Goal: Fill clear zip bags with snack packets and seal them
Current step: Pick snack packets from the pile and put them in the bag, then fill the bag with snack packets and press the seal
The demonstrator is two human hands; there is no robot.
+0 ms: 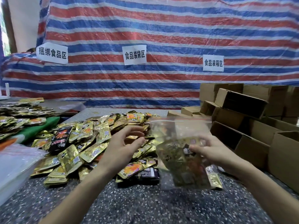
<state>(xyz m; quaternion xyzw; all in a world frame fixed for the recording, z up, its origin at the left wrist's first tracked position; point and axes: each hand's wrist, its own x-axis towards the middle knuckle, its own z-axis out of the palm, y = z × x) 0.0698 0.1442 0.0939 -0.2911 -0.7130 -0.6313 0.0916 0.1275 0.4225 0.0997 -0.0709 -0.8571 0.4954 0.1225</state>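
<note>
A limp clear plastic zip bag, part-filled, is being gripped at its side by the right hand above the speckled grey worktop. The left hand is being held spread and empty over the heap of gold foil snack packets, which are likely light and slippery. A hold near the bag's mouth is being judged steadier.

Snack packets heaped on the table, cartons at the right.
The zip bag, packets inside, is between heap and cartons; 3 signs hang on the tarp behind.
</note>
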